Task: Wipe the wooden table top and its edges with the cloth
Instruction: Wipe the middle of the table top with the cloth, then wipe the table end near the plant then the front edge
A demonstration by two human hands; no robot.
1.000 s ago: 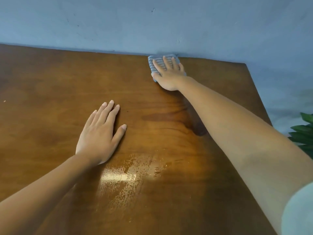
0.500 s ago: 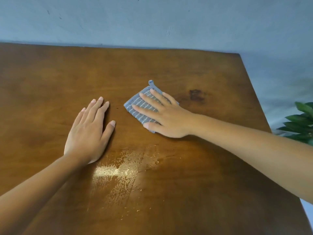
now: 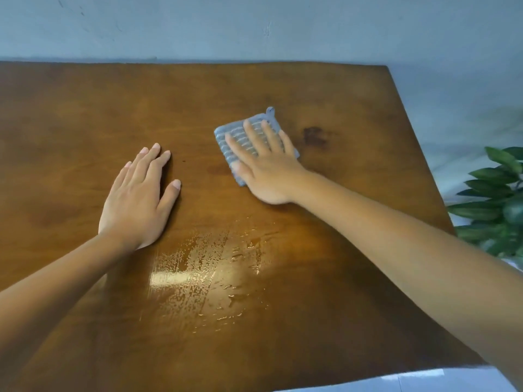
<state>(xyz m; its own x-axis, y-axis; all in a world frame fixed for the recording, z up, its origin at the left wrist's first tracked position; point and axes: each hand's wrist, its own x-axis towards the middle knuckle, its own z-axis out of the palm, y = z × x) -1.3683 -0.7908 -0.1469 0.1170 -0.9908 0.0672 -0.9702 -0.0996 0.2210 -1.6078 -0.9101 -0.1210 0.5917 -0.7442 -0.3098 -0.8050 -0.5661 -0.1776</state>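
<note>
The brown wooden table top [image 3: 85, 123] fills most of the view. A small grey-blue ribbed cloth [image 3: 226, 138] with a hanging loop lies flat near the table's middle. My right hand [image 3: 264, 162] presses on the cloth with straight, spread fingers and covers most of it. My left hand [image 3: 138, 202] rests flat on the bare wood to the left of the cloth, fingers straight and together. A patch of wet streaks and droplets [image 3: 215, 267] shines on the wood just in front of both hands.
A grey-blue wall [image 3: 254, 26] runs along the table's far edge. A dark stain [image 3: 314, 137] marks the wood right of the cloth. Green plant leaves [image 3: 495, 199] stand beyond the table's right edge. Pale floor [image 3: 410, 380] shows past the near right corner.
My right hand drew the cloth from the far edge at the wall back toward the table's middle, then turned it slightly to the right. My left hand stayed flat in place.
</note>
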